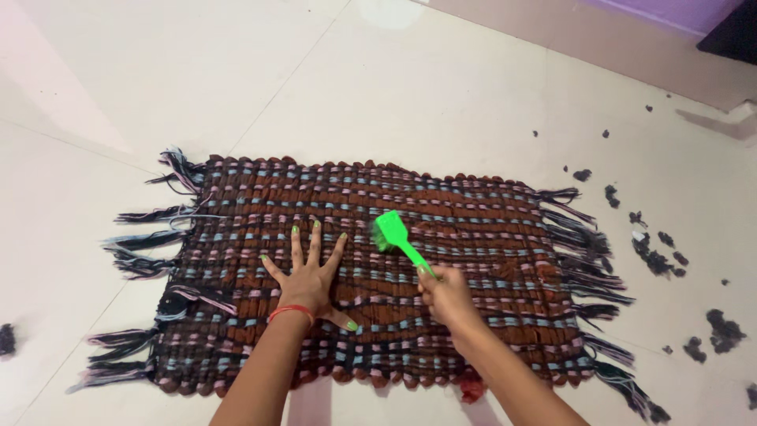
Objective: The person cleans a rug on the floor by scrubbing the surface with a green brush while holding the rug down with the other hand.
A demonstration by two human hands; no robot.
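Note:
A woven rug (pixel 473 213) in brown, black, pink and light blue lies flat on the pale tiled floor, with dark fringes at both short ends. My left hand (pixel 309 276) rests flat on the rug's middle, fingers spread, with green nails and a red band at the wrist. My right hand (pixel 446 293) grips the handle of a bright green brush (pixel 392 234), whose head presses on the rug just right of my left hand.
Dark clumps of fluff (pixel 656 254) lie scattered on the floor to the right of the rug, with more near the lower right corner (pixel 721 331) and one at the far left edge (pixel 6 339). A wall base with a purple strip (pixel 670 12) runs along the top right.

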